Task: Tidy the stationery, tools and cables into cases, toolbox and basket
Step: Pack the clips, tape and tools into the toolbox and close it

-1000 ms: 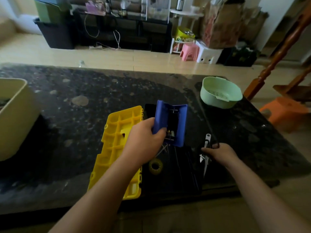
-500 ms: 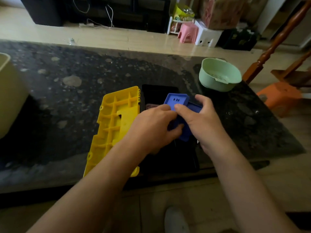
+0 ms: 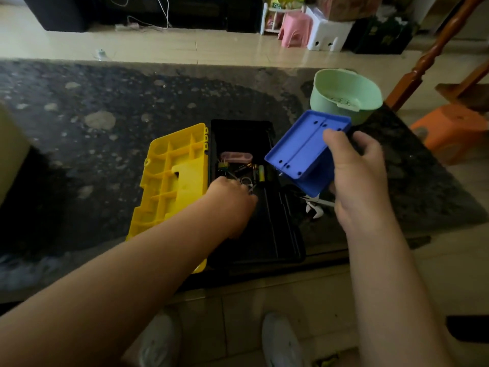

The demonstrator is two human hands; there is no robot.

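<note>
A black toolbox [image 3: 288, 234] lies open on the dark stone table, its yellow lid [image 3: 172, 181] folded out to the left. Inside at the far end lie a pink case [image 3: 236, 157], batteries [image 3: 260, 173] and small bits. My left hand [image 3: 232, 205] reaches down into the toolbox with its fingers curled over small metal pieces; the fingertips are hidden. My right hand [image 3: 357, 176] grips a blue hinged case [image 3: 304, 149] tilted above the toolbox's right side. Metal pliers [image 3: 315, 206] lie on the table under the blue case.
A pale green basket [image 3: 344, 83] stands at the table's far right corner. A cream bin's edge [image 3: 10, 154] shows at the left. An orange stool [image 3: 449, 128] and a wooden post [image 3: 434, 51] stand right of the table. My shoes [image 3: 280, 340] are below its near edge.
The blue case passed from my left hand to my right hand and moved right. My right hand let go of the pliers. My left hand went down into the toolbox.
</note>
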